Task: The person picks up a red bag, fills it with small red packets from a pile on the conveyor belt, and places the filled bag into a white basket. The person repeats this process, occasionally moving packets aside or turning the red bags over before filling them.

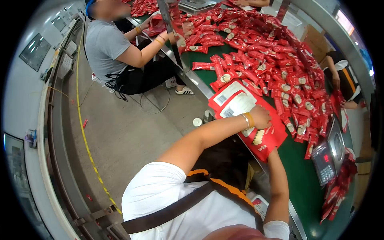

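Several flat red bags [263, 142] with white label panels lie in a stack at the near edge of the green table [296, 176]. My left hand [260, 117] rests on top of the upper bag, a bracelet and a yellow band at its wrist; its fingers point to the right and their grip is unclear. The right forearm reaches up from below to the bags' lower right edge, and my right hand is hidden beneath the red bag. Just beyond the bags begins a large heap of small red packets [276, 68].
A scale [323, 164] with a lit red display stands at the right, beside more red packets [338, 192]. A seated co-worker in a grey shirt [108, 44] handles a red bag at upper left. Another person [344, 76] is at the right. A metal post [170, 32] rises at the table edge.
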Demonstrator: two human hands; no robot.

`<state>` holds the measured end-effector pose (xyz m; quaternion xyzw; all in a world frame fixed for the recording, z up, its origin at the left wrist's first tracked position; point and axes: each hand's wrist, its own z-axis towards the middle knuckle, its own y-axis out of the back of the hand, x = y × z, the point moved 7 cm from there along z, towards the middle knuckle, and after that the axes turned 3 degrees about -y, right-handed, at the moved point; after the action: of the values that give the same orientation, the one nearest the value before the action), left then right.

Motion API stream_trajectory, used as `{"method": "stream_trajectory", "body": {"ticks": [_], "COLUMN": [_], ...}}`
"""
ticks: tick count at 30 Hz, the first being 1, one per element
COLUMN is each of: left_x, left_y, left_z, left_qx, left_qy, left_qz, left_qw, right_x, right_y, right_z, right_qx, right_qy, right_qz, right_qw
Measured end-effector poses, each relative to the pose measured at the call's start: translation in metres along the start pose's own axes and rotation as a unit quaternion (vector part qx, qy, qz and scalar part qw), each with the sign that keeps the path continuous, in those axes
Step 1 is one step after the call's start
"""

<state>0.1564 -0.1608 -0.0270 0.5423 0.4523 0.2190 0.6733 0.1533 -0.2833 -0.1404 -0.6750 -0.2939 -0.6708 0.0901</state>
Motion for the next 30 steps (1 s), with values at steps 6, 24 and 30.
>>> {"method": "stream_trajectory", "body": {"ticks": [6,24,30], "left_x": [0.002,-0.127,-0.058], "left_y": [-0.020,0.095,-0.020], "left_z": [0.048,-0.070,-0.081], "left_qx": [0.195,-0.437,-0.303], "left_qy": [0.007,-0.244,-0.100], "left_qz": [0.003,-0.119,-0.082], "left_qw": [0.981,0.858,0.944], "right_x": [0.002,0.126,0.062], "right_y": [0.015,0.097,0.290], "right_z": [-0.033,-0.139,-0.187], "right_qx": [0.025,-0.338,-0.584], "right_qy": [-0.015,0.020,0.044], "right_qz": [0.050,0.081,0.257], "right_qw": [0.998,0.938,0.769]}}
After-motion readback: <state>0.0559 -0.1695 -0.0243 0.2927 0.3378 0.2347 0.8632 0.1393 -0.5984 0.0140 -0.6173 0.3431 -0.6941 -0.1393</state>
